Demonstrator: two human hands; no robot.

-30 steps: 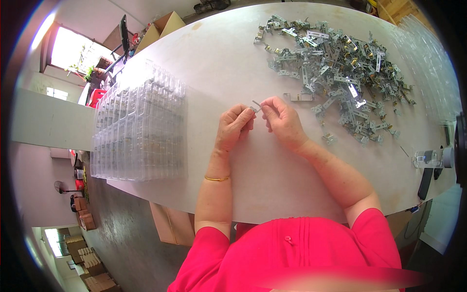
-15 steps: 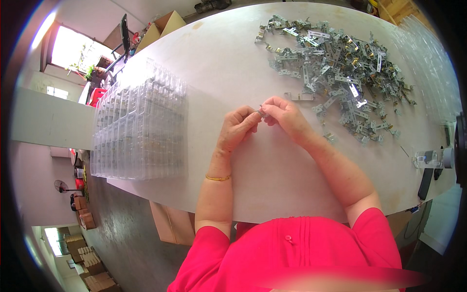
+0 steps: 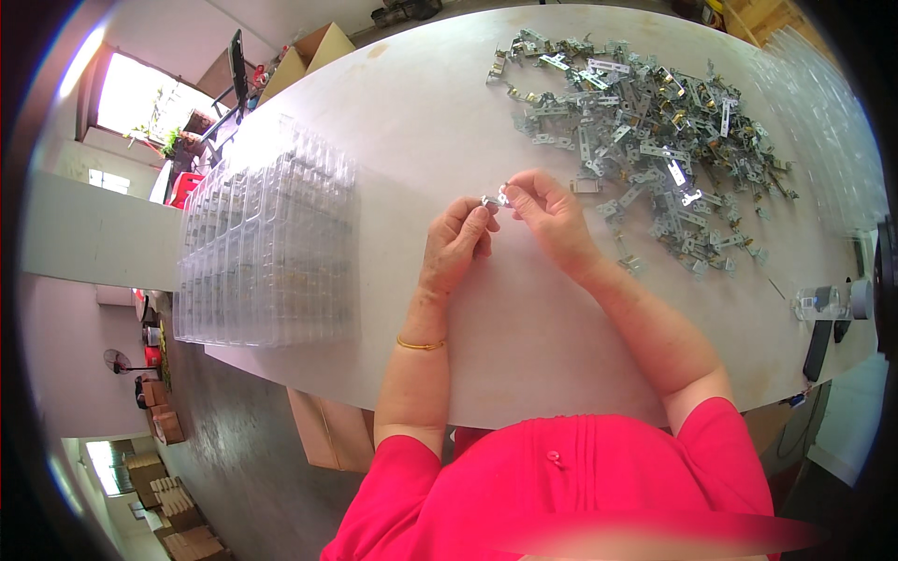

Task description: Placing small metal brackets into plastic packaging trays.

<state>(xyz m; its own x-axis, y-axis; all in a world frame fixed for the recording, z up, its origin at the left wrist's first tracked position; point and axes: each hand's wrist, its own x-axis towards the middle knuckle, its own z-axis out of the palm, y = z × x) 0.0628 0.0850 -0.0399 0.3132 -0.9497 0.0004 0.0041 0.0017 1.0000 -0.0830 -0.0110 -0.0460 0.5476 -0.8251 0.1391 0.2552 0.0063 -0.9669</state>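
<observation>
Over the middle of the table, my left hand point(image 3: 453, 245) pinches a small silvery metal bracket point(image 3: 491, 201) between thumb and fingers. My right hand point(image 3: 550, 220) is closed on the bracket's other end, its thumb and forefinger close to the left fingertips. Whether this is one part or two joined parts I cannot tell. Just beyond the right hand begins a spread heap of similar metal brackets point(image 3: 645, 150), some with brass-coloured pieces. One bracket point(image 3: 586, 186) lies at the heap's near left edge, beside my right knuckles.
Clear plastic compartment trays point(image 3: 271, 252) stand stacked on the left of the table point(image 3: 402, 122). More clear plastic trays point(image 3: 823, 140) lie at the far right. A clear bottle point(image 3: 823, 304) and a dark phone-like object point(image 3: 818, 352) are at the right edge. A cardboard box point(image 3: 327, 430) sits below.
The fingertips have drawn slightly apart, showing more of the bracket. My right hand has shifted a little up. Both hands still hold on.
</observation>
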